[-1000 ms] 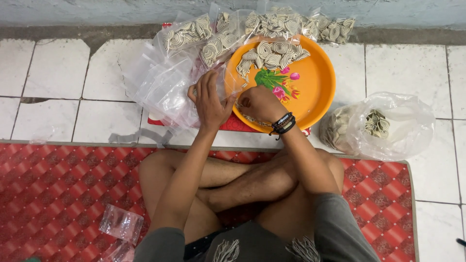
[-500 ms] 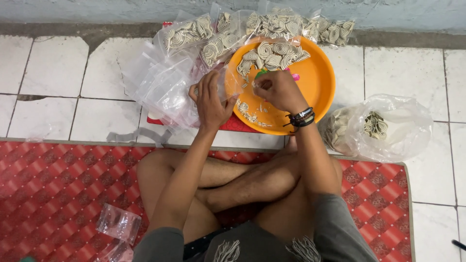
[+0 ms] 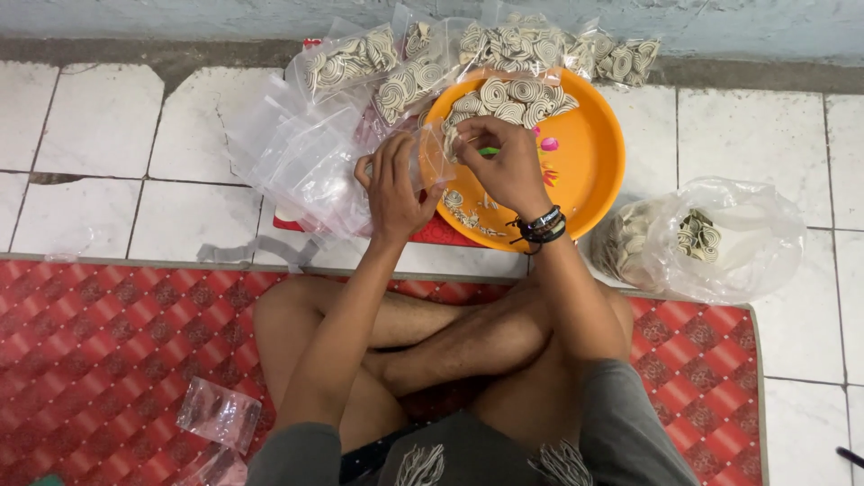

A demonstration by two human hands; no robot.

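Sitting cross-legged on a red patterned mat (image 3: 108, 360), the person has bare knees nearest the camera, with a couple of empty clear bags (image 3: 219, 416) lying crumpled on the mat to the near left. Past the knees both forearms reach out over the white tiled floor (image 3: 81, 144). The left hand (image 3: 393, 184) is closed in a pinch on a small clear bag (image 3: 430, 155), holding it upright at the near left rim of an orange tray (image 3: 589, 157). The right hand (image 3: 508, 162), with dark bands at its wrist, has its fingers bunched and curled at the mouth of that bag; they seem to grip one or more pieces, though what lies inside the fingers is hidden. A second ago this hand was lower, over the near part of the tray; half a second ago it had gone out to the heap, and now it has come across to the left to meet the bag, which the left hand has kept in about the same place throughout. That fits one more handful going from tray to bag. Farther out, spiral-patterned crackers (image 3: 508, 97) are heaped on the far part of the tray, a pile of empty plastic bags (image 3: 301, 162) lies to the left, a large bag of crackers (image 3: 711, 238) sits on the right, and filled packets (image 3: 504, 40) line the wall
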